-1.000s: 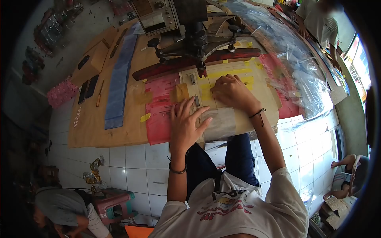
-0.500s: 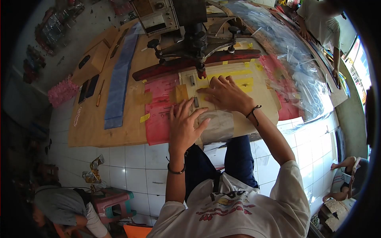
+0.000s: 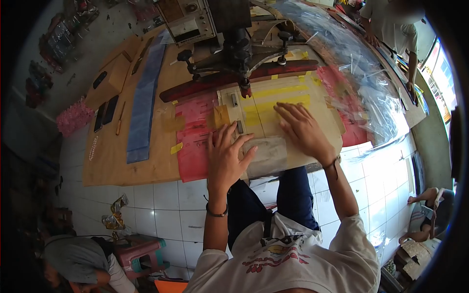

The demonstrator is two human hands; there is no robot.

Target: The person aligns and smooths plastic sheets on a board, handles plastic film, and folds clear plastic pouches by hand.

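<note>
My left hand (image 3: 226, 158) lies with fingers spread at the left edge of a pale board (image 3: 320, 117), its fingertips beside a small grey metal block (image 3: 240, 127). A second grey block (image 3: 234, 100) sits a little farther up that edge. My right hand (image 3: 309, 133) is over the board's right part, fingers extended and holding nothing; I cannot tell whether it touches. Yellow tape strips (image 3: 253, 116) and a clear plastic sheet (image 3: 266, 152) lie on the board. Just beyond is a dark metal machine head (image 3: 239, 53) with a red tip and a long red bar (image 3: 195, 88).
Red sheets (image 3: 193, 156) flank the board. To the left lie a blue strip (image 3: 144, 107), phones (image 3: 105, 113), a screwdriver (image 3: 119, 119) and a cardboard box (image 3: 112, 73). Clear plastic (image 3: 371, 93) covers the right side. Other people are at the upper right, lower right and lower left.
My right hand has moved right and toward me, off the yellow strips near the machine tip, uncovering a thin line on the board. My left hand stays almost where it was.
</note>
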